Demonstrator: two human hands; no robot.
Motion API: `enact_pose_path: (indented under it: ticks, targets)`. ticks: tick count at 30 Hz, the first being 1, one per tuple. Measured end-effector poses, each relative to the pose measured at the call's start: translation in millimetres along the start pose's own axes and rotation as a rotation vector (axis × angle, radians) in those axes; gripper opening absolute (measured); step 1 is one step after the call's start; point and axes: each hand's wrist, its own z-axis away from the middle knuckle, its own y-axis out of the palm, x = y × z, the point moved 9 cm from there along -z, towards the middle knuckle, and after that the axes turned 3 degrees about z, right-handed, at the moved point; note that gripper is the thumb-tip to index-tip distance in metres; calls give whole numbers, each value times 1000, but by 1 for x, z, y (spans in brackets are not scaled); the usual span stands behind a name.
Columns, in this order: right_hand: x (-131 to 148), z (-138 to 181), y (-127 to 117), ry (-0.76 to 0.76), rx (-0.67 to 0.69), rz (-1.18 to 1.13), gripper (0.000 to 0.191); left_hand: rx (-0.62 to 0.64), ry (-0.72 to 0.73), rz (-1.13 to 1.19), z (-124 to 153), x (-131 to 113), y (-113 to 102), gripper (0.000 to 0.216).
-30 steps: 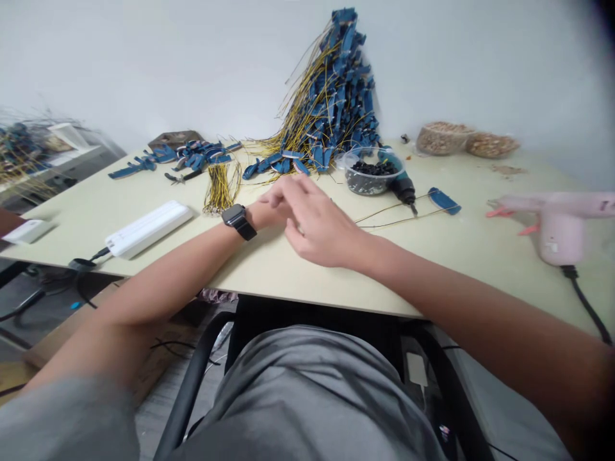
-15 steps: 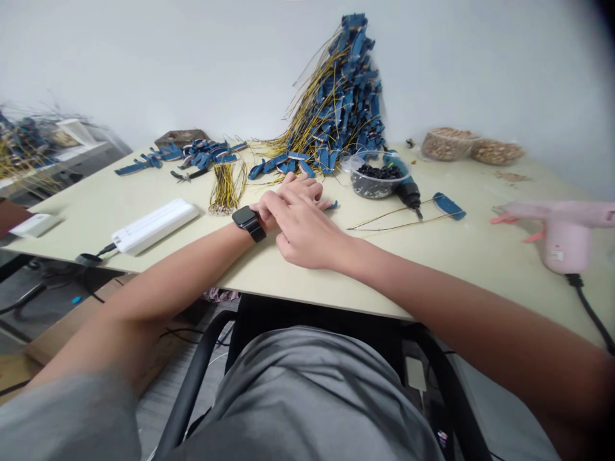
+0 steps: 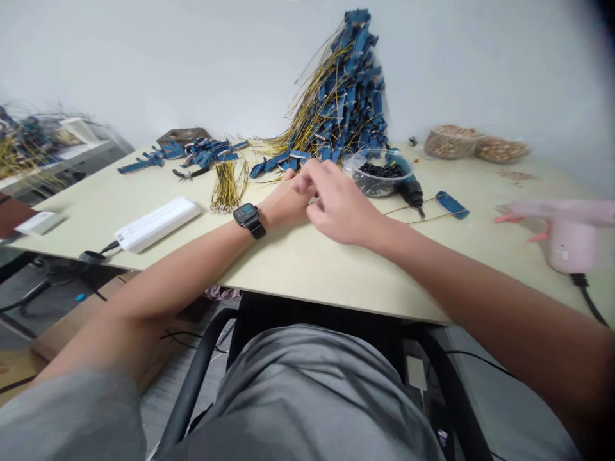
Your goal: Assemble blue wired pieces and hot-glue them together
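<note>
My left hand (image 3: 287,200), with a black watch (image 3: 248,214) on its wrist, rests on the beige table (image 3: 307,262). My right hand (image 3: 342,205) lies just beside it, and the fingertips of both hands meet in a pinch. What they pinch is hidden. Just beyond the hands rises a tall pile of blue pieces with yellow wires (image 3: 346,96). A clear bowl of black bits (image 3: 377,177) stands right of the fingertips. A bundle of yellow wires (image 3: 229,182) lies to the left.
A rotary tool (image 3: 408,186) and a blue piece on a wire (image 3: 450,204) lie right of the bowl. A pink glue gun (image 3: 563,232) stands far right, a white power strip (image 3: 156,221) left. Two tubs of brown bits (image 3: 452,142) sit at the back.
My right hand has slid off the back of my left hand and moved up and right. Both hands' fingertips now meet nearer the bowl.
</note>
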Motion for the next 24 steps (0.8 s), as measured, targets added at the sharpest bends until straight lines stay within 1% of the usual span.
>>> enact_pose_path:
  ticks: [2,5,7,9,12,15,17,19,22,24]
  targets:
    - [-26,7,-13,71,-48,42,44,8,14,-50,-9,-5,2,22]
    - [-59,19,-23,185,-76,92,36,3,48,-42,-9,-7,2,34]
    - [-75,24,-23,253,-61,121,28,0,41,-12,-7,-4,1,35]
    - [-86,28,-23,313,-24,149,24,-5,-1,11,-7,5,-2,36]
    - [-93,29,-21,365,54,177,26,-11,-55,95,-8,20,-6,34]
    - [-94,30,-19,393,129,187,26,-5,-71,238,-9,32,-10,29]
    - [-94,30,-18,416,153,177,25,-2,-80,321,-8,37,-12,28]
    - [-94,30,-18,449,145,170,23,-10,-95,368,-8,38,-14,29]
    - [-95,30,-14,500,141,179,16,-33,-122,378,-7,36,-20,29]
    - [-93,30,-8,510,172,170,21,-32,-135,396,-7,32,-22,26]
